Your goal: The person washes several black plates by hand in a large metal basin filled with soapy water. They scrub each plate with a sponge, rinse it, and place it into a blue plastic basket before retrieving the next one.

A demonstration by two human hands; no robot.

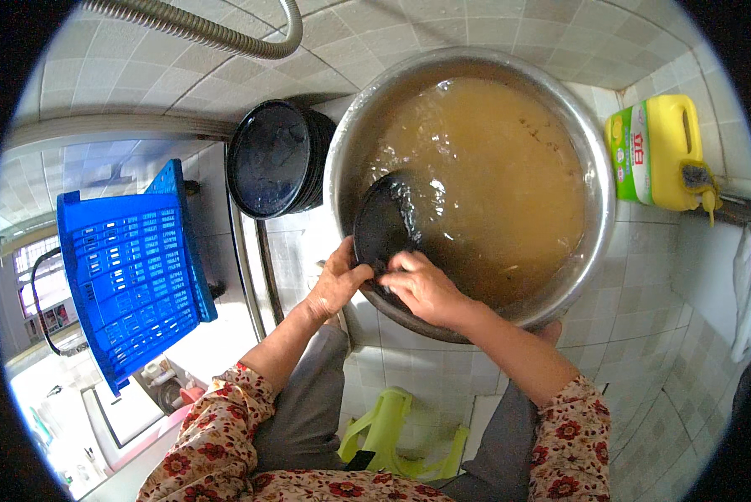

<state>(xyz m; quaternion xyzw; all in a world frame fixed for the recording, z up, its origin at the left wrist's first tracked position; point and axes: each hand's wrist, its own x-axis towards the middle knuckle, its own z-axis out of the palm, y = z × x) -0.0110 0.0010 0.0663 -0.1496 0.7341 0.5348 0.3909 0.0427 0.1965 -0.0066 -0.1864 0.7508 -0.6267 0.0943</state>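
Observation:
A large round metal basin of brownish water stands before me. At its near left side, a round black plate is tilted and partly under the water. My left hand grips the plate's near left rim, thumb on top. On the plate's near part lies my right hand, fingers bent and blurred; a small dark thing seems to be under the fingertips, too unclear to name. Left of the basin is a stack of similar black plates, wet on top.
A yellow detergent jug with a scrubbing pad at its side stands right of the basin. At left is a blue plastic crate. A ribbed metal hose hangs at top. Below me is a green plastic stool.

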